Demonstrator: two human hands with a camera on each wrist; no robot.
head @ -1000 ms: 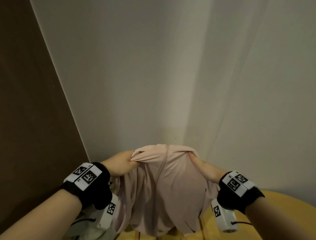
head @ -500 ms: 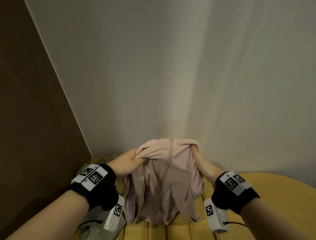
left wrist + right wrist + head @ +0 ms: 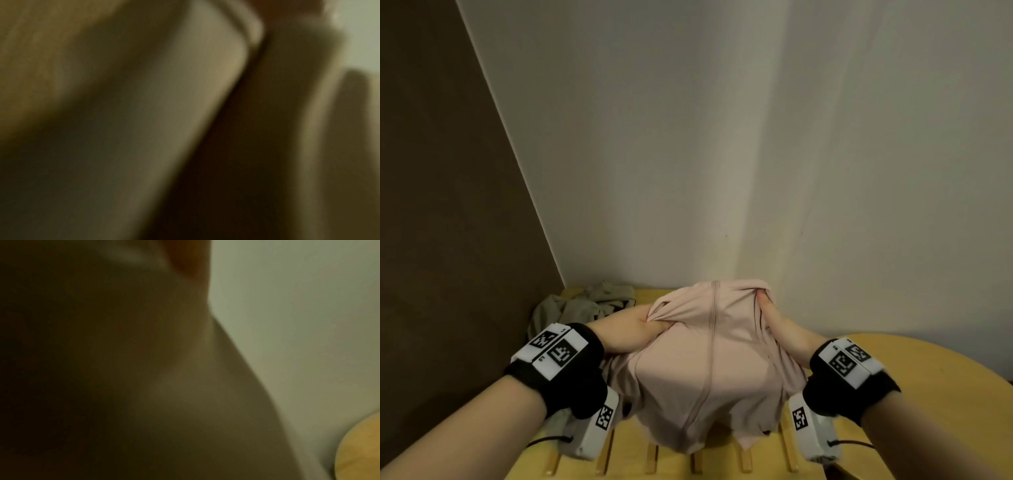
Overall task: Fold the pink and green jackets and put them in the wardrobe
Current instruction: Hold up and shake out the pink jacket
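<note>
In the head view the pink jacket [image 3: 709, 370] hangs in front of me, its back seam running down the middle and its lower edge reaching the slatted wooden surface [image 3: 674, 462]. My left hand [image 3: 643, 325] grips a bunch of fabric at the jacket's upper left. At the upper right my right hand [image 3: 770, 315] pinches the top edge, fingertips hidden in the cloth. The green jacket [image 3: 585, 305] lies crumpled in the back left corner. Both wrist views are filled with blurred, dim fabric [image 3: 185, 113] [image 3: 164, 386].
A dark brown panel [image 3: 448, 205] stands on the left and a white wall [image 3: 722, 137] behind. A round wooden tabletop [image 3: 935, 370] adjoins the slatted surface on the right; its edge [image 3: 362, 447] shows in the right wrist view.
The view has tilted down, bringing the green jacket and more of the wooden surface into sight. The hands have spread the pink jacket wider and lowered it. Both still hold it.
</note>
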